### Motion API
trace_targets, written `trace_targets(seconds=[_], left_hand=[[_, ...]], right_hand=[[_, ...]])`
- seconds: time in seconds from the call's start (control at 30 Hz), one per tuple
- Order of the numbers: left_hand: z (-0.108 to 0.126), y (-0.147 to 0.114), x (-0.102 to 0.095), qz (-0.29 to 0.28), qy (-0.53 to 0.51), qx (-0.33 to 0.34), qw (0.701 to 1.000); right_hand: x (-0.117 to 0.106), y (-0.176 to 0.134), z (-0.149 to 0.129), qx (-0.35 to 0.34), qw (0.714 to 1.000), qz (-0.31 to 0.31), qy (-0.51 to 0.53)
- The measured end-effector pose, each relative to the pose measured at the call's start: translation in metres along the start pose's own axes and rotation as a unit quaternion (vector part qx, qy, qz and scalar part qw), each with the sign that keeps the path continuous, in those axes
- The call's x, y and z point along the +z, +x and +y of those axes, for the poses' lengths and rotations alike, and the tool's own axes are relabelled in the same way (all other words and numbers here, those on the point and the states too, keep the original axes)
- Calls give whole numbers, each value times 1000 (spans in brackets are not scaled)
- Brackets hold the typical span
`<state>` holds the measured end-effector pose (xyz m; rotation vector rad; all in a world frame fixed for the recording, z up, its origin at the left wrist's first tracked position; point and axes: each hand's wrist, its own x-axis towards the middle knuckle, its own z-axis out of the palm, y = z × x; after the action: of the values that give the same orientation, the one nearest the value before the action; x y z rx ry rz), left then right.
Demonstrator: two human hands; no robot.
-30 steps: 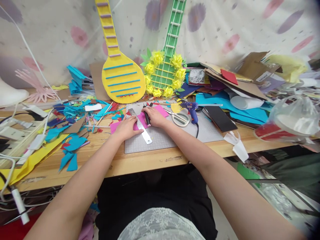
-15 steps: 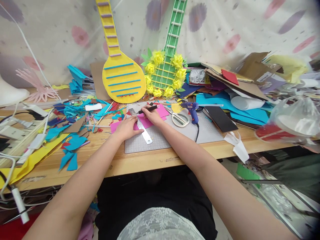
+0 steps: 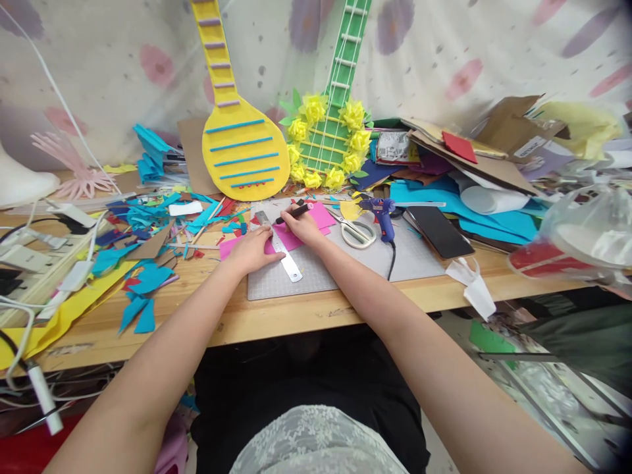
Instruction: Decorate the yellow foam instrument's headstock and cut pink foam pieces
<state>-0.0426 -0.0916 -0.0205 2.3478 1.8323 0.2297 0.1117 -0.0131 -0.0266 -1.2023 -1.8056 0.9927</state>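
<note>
On the grey cutting mat (image 3: 323, 268) lies a bright pink sheet (image 3: 316, 216), perhaps felt, with a metal ruler (image 3: 291, 266) slanting across it. My left hand (image 3: 251, 251) holds the ruler down, thumb and fingertips pressed on it. In my right hand (image 3: 302, 225) is a black marker (image 3: 297, 210), gripped like a pen, its tip close to the ruler's edge. The tip's contact with the sheet is too small to make out. Scissors (image 3: 358, 234) with pale handles and a blue glue gun (image 3: 384, 217) lie to the right of my right hand.
A yellow lute-shaped craft (image 3: 247, 148) and a green one (image 3: 323, 146) with yellow flowers lean at the back. Blue scraps (image 3: 143, 217) litter the left. Further right are a phone (image 3: 439, 232), stacked sheets and cardboard (image 3: 474, 161), and a bagged red-and-white tub (image 3: 553, 260).
The view has shifted slightly. Both hands keep their places on the ruler and marker, with the marker at nearly the same spot.
</note>
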Motion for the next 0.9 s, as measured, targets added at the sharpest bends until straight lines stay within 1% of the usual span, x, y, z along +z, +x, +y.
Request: trace_targets(seconds=[0.27, 0.53, 0.67, 0.9], left_hand=[[-1, 1, 2, -2, -5, 0, 1000], [0, 0, 1, -1, -12, 1, 1000], [1, 0, 0, -3, -12, -4, 1000], [1, 1, 0, -6, -8, -7, 1000]], right_hand=[[0, -2, -4, -25, 1000, -7, -13], [-3, -7, -7, -67, 995, -25, -70], [-8, -9, -6, -79, 991, -37, -104], [-25, -23, -15, -78, 985, -87, -125]])
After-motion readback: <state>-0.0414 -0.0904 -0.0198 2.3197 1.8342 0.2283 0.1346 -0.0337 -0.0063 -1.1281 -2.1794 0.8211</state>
